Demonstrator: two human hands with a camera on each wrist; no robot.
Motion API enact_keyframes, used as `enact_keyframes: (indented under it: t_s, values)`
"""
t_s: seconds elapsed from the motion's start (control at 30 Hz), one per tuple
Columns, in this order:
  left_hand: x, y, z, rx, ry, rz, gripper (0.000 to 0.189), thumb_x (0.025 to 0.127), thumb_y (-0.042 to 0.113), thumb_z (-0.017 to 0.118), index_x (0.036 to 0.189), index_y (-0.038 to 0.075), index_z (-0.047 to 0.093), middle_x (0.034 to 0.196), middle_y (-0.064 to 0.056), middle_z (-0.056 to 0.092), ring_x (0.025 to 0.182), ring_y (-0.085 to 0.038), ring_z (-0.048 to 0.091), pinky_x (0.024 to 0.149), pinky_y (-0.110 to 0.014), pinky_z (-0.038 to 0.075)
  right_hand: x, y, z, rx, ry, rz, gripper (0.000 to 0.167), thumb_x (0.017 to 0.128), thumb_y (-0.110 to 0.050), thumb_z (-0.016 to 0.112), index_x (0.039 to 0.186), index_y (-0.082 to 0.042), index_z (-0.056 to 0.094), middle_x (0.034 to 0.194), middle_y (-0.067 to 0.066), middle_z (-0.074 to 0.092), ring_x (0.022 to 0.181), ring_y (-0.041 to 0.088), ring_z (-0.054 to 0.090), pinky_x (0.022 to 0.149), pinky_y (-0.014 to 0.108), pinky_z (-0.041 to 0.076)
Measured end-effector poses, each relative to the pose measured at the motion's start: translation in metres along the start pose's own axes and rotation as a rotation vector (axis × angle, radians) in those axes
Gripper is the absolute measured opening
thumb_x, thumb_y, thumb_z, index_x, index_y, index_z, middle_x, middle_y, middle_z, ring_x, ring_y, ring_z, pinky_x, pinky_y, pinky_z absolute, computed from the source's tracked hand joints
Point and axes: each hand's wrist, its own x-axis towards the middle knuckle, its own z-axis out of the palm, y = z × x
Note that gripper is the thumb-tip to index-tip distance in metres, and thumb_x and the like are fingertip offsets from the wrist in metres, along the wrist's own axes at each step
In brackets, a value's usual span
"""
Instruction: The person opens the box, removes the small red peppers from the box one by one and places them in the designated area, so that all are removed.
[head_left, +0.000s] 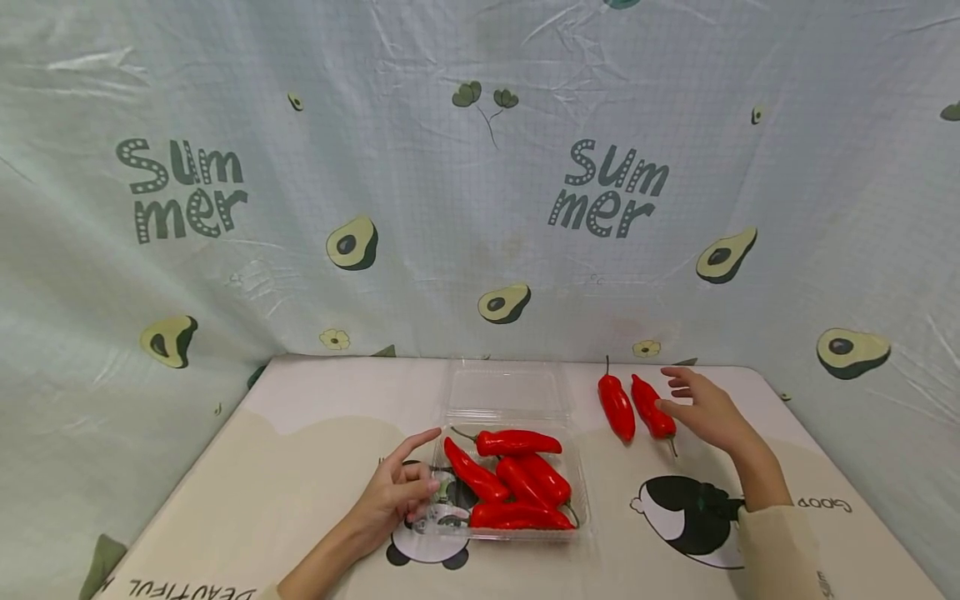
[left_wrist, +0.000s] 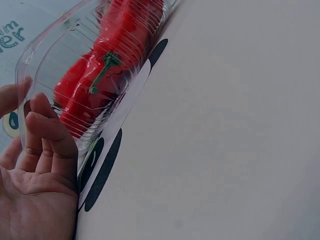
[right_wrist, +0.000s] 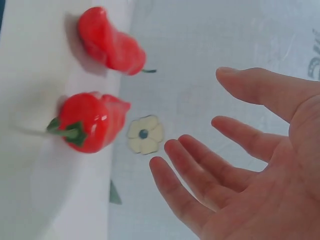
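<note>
Red peppers (head_left: 617, 408) lie near the spread right hand (head_left: 711, 412); left hand (head_left: 392, 497) pinches the container (head_left: 582, 479).

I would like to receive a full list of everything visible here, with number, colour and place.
Container: one, clear, on the table, lid folded back
Packed peppers: five, red, inside the container
Loose peppers: two, red, right of the container
Table: one, cream with prints, under the container
Backdrop: one, pale grey-green with prints, behind
Right sleeve: one, beige, lower right
Left grip: one, bare, at the container's left edge
Right grip: one, bare, near the loose peppers
</note>
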Motion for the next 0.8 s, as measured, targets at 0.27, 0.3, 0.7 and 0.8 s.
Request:
enact_keyframes:
  t_s: [0.27, 0.3, 0.7, 0.8]
  values:
    - [0.0, 0.0, 0.0, 0.001, 0.002, 0.007, 0.076, 0.098, 0.002, 0.059, 0.162, 0.002, 0.018, 0.074, 0.012, 0.058, 0.055, -0.004, 0.051, 0.053, -0.017, 0.042, -0.005, -0.023, -0.003, 0.028, 0.031, -0.091, 0.064, 0.099, -0.021, 0.066, 0.153, 0.0, 0.039, 0.147, 0.032, 0.049, 0.132, 0.052, 0.052, 0.098, 0.061, 0.054]
    - [0.0, 0.0, 0.0, 0.002, 0.003, 0.007, 0.076, 0.098, 0.002, 0.059, 0.162, 0.002, 0.018, 0.074, 0.012, 0.058, 0.055, -0.004, 0.051, 0.053, -0.017, 0.042, -0.006, -0.027, -0.004, 0.03, 0.037, -0.109, 0.063, 0.099, -0.021, 0.066, 0.153, 0.0, 0.039, 0.147, 0.031, 0.05, 0.132, 0.051, 0.053, 0.099, 0.062, 0.053]
    - [0.0, 0.0, 0.001, 0.009, 0.01, 0.004, 0.075, 0.098, 0.001, 0.057, 0.162, 0.002, 0.018, 0.073, 0.011, 0.057, 0.055, -0.004, 0.05, 0.053, -0.017, 0.043, -0.018, -0.06, -0.003, 0.037, 0.051, -0.251, 0.061, 0.097, -0.015, 0.069, 0.152, -0.003, 0.043, 0.145, 0.026, 0.053, 0.126, 0.046, 0.058, 0.099, 0.06, 0.054]
    - [0.0, 0.0, 0.001, 0.008, 0.012, 0.002, 0.075, 0.098, 0.001, 0.057, 0.162, 0.002, 0.018, 0.073, 0.011, 0.057, 0.055, -0.005, 0.05, 0.053, -0.017, 0.043, -0.02, -0.068, 0.0, 0.038, 0.045, -0.283, 0.059, 0.097, -0.014, 0.069, 0.15, -0.003, 0.045, 0.144, 0.024, 0.055, 0.124, 0.043, 0.059, 0.098, 0.059, 0.055]
